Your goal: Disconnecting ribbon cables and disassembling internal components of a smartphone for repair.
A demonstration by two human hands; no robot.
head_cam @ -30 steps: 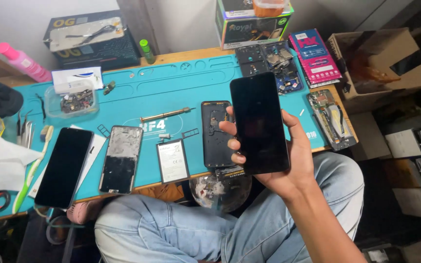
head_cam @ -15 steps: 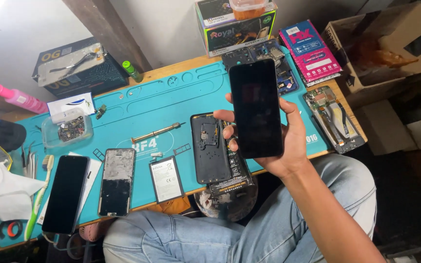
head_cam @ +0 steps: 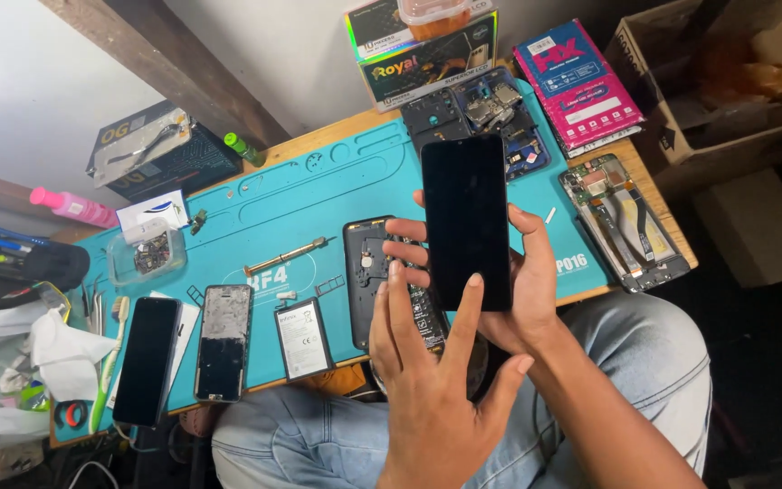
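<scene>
Teal repair mat [head_cam: 319, 199] covers most of the wooden counter [head_cam: 337, 136]. A cardboard box [head_cam: 726, 81] sits off its far right end. Far edge: pink flat box [head_cam: 581, 86] right of centre, printed parts box [head_cam: 427, 63] at centre, black box [head_cam: 160, 149] to the left.

The black smartphone [head_cam: 466, 217] is up off the mat, above its centre-right, screen dark and facing the camera, upright. The right hand [head_cam: 527, 299] has it from behind: grip closed round it, fingers wrapping the left edge, thumb on the right edge.

Change vs. half a sec ago: the left hand [head_cam: 427, 380] has come up from the near side. Its grip is wide open w/ fingers spread and holds nothing; the index tip seems to touch the low part of the screen. So the phone went from a one-hand hold to both hands on it; the right hand hasn't let go.

On the mat:
- opened phone frame [head_cam: 626, 222], far right, boards showing
- black back housing [head_cam: 368, 272], just left of the held phone, partly behind the fingers
- dark-screened phone [head_cam: 148, 358] and cracked phone [head_cam: 224, 340], near left, side by side
- flat battery [head_cam: 303, 338], just right of those
- clear parts tub [head_cam: 147, 254], left
- screwdriver [head_cam: 284, 257], mid-mat
</scene>
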